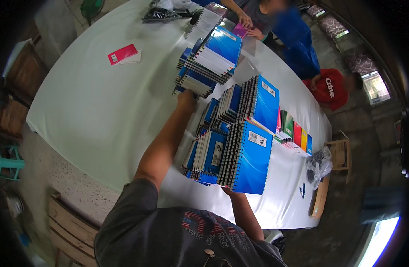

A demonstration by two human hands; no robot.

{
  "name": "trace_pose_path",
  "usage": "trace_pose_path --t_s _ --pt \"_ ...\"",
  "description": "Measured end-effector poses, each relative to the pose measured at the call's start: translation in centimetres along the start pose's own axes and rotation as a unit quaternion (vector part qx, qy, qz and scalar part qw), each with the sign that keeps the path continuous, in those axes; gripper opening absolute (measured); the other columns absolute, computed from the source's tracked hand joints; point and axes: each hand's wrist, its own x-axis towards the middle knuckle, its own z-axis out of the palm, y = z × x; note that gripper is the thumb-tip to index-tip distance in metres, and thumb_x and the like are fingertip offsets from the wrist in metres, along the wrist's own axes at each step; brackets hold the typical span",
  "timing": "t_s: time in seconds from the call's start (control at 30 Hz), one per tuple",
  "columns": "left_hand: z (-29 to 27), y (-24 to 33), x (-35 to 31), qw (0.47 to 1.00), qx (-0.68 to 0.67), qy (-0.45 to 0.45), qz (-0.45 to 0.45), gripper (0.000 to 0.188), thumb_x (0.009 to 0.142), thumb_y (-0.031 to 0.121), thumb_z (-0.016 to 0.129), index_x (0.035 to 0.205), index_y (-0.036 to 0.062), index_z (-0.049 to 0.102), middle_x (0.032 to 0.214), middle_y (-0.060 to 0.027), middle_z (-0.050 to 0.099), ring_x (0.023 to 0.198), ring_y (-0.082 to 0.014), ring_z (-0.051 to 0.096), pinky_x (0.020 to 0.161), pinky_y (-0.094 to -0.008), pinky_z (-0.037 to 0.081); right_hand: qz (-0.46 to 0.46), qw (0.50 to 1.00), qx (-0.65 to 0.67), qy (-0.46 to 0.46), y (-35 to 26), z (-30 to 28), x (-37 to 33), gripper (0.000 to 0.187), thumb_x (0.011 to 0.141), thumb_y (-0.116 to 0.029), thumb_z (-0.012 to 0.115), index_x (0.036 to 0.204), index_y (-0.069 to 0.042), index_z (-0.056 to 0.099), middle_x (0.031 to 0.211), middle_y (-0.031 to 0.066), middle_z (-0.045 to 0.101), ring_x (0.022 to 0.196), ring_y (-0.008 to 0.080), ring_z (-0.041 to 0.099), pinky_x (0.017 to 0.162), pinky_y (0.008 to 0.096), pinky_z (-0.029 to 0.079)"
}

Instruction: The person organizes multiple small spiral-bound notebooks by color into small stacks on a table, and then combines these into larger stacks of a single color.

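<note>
My left hand (186,100) reaches forward to the near end of a stack of small blue spiral notebooks (196,82), touching it; its fingers are hidden by the stack. Beyond it, larger blue spiral notebooks (221,50) lie piled up. Closer to me is a row of large blue spiral notebooks (253,155) with smaller blue notebooks (209,153) along its left side. At the front edge of these, my right hand (229,191) is mostly covered by the notebooks, and its fingers do not show.
Red notepads (123,54) lie at the left on the white-covered table (93,111). Multicoloured notebooks (298,133) stand at the right, near clear plastic wrapping (319,163) and a pen (302,191). Across the table, a person's hands hold a purple notebook (240,30); another person wears red (331,89).
</note>
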Motion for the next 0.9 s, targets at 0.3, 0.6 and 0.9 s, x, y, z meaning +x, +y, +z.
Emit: trace_pose_path --t_s 0.3,0.6,0.9 --pt "1.5 -3.2 3.9 0.989 -0.125 0.064 -0.047 0.030 0.065 0.005 0.067 0.093 -0.0028 0.059 0.089 -0.0212 0.063 0.087 -0.0341 0.062 0.074 -0.0367 0.050 -0.158 0.774 -0.610 -0.067 -0.4 0.7 1.5 0.058 0.082 -0.030 0.064 0.129 -0.007 0.038 0.127 0.0079 0.044 0.111 0.0201 0.044 0.095 0.0351 0.038" --pt "0.4 0.5 3.0 0.831 -0.496 0.054 -0.245 0.036 0.080 0.016 0.052 0.109 -0.0033 0.052 0.096 -0.0150 0.060 0.083 -0.0256 0.060 0.072 -0.0339 0.048 0.139 0.990 0.005 0.024 0.4 -0.1 1.5 0.062 0.085 -0.051 0.049 0.130 -0.010 0.040 0.127 0.0061 0.046 0.115 0.0218 0.045 0.097 0.0416 0.037" --pt "-2.1 -1.6 -6.2 0.968 -0.216 -0.099 -0.078 0.050 0.083 0.038 0.052 0.119 0.0028 0.048 0.107 -0.0134 0.056 0.091 -0.0262 0.055 0.080 -0.0381 0.044 0.094 0.992 -0.080 -0.032 -0.4 1.1 0.8 0.060 0.087 -0.048 0.047 0.133 -0.010 0.037 0.131 0.0072 0.044 0.118 0.0237 0.043 0.098 0.0446 0.036"
